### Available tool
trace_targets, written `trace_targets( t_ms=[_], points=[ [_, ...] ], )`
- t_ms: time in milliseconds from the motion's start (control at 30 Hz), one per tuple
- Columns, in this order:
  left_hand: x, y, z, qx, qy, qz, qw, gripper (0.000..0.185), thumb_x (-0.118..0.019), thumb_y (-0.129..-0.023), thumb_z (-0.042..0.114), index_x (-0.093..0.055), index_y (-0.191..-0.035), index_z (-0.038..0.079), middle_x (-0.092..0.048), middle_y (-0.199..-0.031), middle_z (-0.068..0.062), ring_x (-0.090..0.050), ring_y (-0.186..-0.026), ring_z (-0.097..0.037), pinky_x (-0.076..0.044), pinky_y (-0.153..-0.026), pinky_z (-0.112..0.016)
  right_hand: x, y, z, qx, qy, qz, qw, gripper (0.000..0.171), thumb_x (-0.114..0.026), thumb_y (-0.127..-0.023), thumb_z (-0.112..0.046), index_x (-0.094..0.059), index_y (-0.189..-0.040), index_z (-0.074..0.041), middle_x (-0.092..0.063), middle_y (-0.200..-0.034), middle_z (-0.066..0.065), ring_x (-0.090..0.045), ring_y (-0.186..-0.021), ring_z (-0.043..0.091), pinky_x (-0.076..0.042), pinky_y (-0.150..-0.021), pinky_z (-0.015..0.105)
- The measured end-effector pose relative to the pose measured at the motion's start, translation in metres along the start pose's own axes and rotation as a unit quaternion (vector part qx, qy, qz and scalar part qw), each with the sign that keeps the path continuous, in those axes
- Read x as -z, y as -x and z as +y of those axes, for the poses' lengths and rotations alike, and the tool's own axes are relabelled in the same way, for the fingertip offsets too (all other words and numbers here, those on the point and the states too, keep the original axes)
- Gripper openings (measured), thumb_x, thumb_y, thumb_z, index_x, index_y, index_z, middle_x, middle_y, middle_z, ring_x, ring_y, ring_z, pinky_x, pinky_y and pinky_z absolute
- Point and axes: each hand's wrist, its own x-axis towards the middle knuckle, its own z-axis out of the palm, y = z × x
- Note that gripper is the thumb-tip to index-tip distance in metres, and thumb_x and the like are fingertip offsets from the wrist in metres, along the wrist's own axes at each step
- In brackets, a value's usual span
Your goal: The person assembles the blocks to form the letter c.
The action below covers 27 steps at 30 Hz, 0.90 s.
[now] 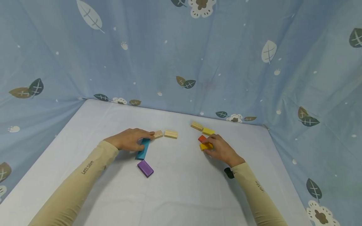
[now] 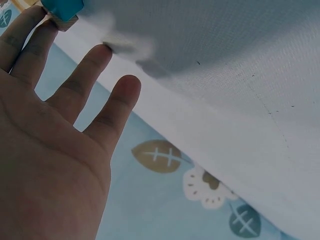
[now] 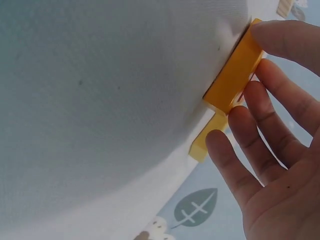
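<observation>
My left hand (image 1: 131,139) holds a flat blue block (image 1: 143,151) between thumb and fingers. Its fingertips also reach a plain wooden block (image 1: 158,134) at the blue one's far end; in the left wrist view, two fingertips meet the blue block (image 2: 62,7) and the thumb is hidden. On the right side, an orange-yellow block (image 1: 205,146) is pinched by my right hand (image 1: 223,150). The right wrist view shows the thumb at one end of this block (image 3: 232,70) and fingers along its side. A red block (image 1: 202,139) lies just beyond it, partly hidden.
Nearest me lies a purple block (image 1: 145,168), close to the blue one. Another wooden block (image 1: 171,134) sits in the middle. Farther back on the right are a wooden block (image 1: 196,126) and a yellow block (image 1: 208,131). A patterned blue curtain (image 1: 152,62) borders the white table (image 1: 181,194).
</observation>
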Motion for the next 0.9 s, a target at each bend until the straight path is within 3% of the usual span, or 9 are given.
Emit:
trace_targets(
  t_ms=[233, 500, 900],
  points=[
    [0.002, 0.000, 0.001, 0.006, -0.001, -0.008, 1.0000, 0.056, -0.062, -0.089, 0.012, -0.058, -0.145, 0.014, -0.045, -0.157, -0.002, -0.040, -0.143, -0.037, -0.031, -0.114, -0.060, -0.001, 0.002, -0.004, -0.021, 0.001, -0.011, 1.000, 0.032, -0.083, -0.085, -0.027, -0.072, -0.112, -0.015, -0.057, -0.132, 0.013, -0.053, -0.122, 0.029, -0.049, -0.103, 0.045],
    [0.005, 0.000, 0.002, 0.008, -0.007, -0.010, 0.9999, 0.056, -0.062, -0.089, 0.012, -0.058, -0.146, 0.014, -0.045, -0.157, -0.004, -0.039, -0.143, -0.038, -0.030, -0.114, -0.061, 0.005, 0.006, -0.012, -0.022, -0.038, -0.046, 0.998, 0.038, -0.084, -0.084, -0.019, -0.068, -0.118, -0.012, -0.060, -0.107, 0.000, -0.058, -0.093, 0.016, -0.054, -0.088, 0.035],
    [0.004, 0.000, 0.003, 0.007, -0.003, -0.012, 0.9999, 0.056, -0.062, -0.090, 0.012, -0.057, -0.146, 0.013, -0.045, -0.157, -0.004, -0.040, -0.142, -0.039, -0.031, -0.114, -0.061, 0.005, 0.010, -0.015, -0.013, -0.042, -0.049, 0.998, 0.041, -0.084, -0.083, -0.016, -0.069, -0.120, -0.010, -0.060, -0.106, 0.000, -0.057, -0.092, 0.015, -0.055, -0.086, 0.033]
  ],
)
